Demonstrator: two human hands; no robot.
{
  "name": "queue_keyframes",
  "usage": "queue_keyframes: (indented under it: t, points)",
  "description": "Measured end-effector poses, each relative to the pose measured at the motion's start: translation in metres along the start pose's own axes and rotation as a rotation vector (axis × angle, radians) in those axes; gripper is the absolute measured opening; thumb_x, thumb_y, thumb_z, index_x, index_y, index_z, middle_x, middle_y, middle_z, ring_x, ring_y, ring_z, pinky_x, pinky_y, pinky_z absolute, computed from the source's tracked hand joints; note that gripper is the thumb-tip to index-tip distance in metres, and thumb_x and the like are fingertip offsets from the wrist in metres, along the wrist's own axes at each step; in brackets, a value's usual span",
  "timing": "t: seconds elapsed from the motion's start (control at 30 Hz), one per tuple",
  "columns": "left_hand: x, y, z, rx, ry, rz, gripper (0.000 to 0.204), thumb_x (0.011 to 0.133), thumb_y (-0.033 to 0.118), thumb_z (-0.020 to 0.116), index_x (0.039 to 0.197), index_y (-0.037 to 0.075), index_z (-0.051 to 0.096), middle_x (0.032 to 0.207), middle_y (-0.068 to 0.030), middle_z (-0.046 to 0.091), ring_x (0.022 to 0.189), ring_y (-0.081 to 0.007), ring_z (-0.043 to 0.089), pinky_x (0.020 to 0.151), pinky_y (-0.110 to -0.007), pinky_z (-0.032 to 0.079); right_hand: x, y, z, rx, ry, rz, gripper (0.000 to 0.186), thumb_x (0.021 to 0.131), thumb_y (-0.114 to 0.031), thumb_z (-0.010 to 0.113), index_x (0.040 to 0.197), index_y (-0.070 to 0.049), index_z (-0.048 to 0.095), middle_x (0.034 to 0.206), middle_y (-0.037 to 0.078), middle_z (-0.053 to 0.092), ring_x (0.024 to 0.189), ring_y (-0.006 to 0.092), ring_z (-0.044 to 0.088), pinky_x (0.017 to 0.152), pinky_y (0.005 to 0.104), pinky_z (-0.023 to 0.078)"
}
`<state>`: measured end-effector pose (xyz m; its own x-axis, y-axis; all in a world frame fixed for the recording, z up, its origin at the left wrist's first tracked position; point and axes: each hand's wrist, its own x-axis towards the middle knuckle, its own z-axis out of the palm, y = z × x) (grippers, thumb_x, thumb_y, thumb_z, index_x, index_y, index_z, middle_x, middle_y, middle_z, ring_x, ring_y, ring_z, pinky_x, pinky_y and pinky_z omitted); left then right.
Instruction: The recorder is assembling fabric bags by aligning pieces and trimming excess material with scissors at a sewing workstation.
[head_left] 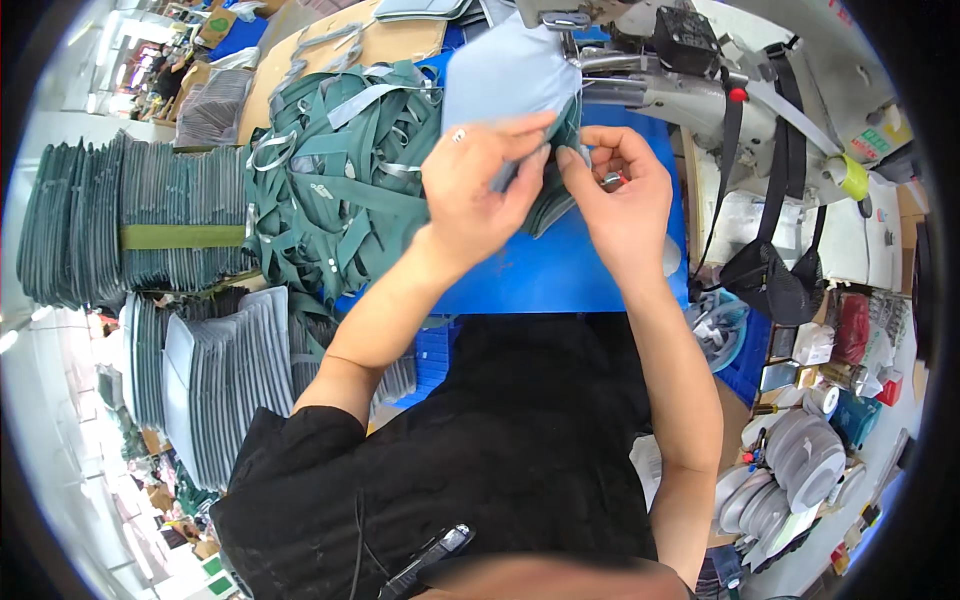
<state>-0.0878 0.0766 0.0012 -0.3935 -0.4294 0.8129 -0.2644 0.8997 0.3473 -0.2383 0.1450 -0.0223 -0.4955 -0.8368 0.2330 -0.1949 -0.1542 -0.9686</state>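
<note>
A light grey padded fabric panel with dark green edging lies over the blue work surface by a sewing machine. My left hand is closed on the panel's near right edge, thumb and fingers around the cloth. Beside it, my right hand pinches the green edging between thumb and fingertips. A small metal and red object shows within the curled right fingers, too covered to name. Below the hands hang dark green layers of the piece.
A heap of green straps lies to the left of the blue table. Farther left stand stacks of green-grey panels and grey panels. At right are a black mesh pouch, a light-blue basket and several reels.
</note>
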Motion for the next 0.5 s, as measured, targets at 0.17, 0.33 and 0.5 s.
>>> queue_keyframes:
  t: [0.17, 0.33, 0.5]
  points:
    - [0.019, -0.001, -0.002, -0.021, -0.195, 0.192, 0.022, 0.074, -0.008, 0.077, 0.090, 0.004, 0.069, 0.104, -0.0085, 0.078, 0.092, -0.0241, 0.074, 0.080, -0.033, 0.054, -0.009, 0.013, -0.001, 0.446, -0.008, 0.248, 0.017, 0.090, -0.008, 0.078, 0.104, 0.002, 0.075, 0.078, 0.000, 0.069, 0.065, 0.0037, 0.057, 0.059, 0.0196, 0.046]
    - [0.026, -0.003, 0.004, 0.039, -0.271, 0.249, 0.019, 0.071, -0.003, 0.078, 0.085, 0.007, 0.070, 0.102, -0.0027, 0.079, 0.092, -0.0195, 0.074, 0.079, -0.031, 0.049, -0.011, 0.014, 0.005, 0.658, 0.036, 0.371, 0.015, 0.093, -0.006, 0.076, 0.105, 0.003, 0.075, 0.080, 0.001, 0.071, 0.062, 0.0033, 0.058, 0.055, 0.0188, 0.048]
    - [0.045, -0.017, 0.004, 0.068, -0.342, 0.270, 0.014, 0.075, 0.000, 0.076, 0.085, 0.008, 0.070, 0.101, -0.0008, 0.079, 0.088, -0.0166, 0.073, 0.078, -0.030, 0.050, 0.007, 0.019, 0.011, 0.712, -0.007, 0.381, 0.014, 0.097, -0.009, 0.071, 0.108, -0.001, 0.074, 0.094, 0.004, 0.075, 0.077, 0.0086, 0.067, 0.063, 0.0228, 0.054]
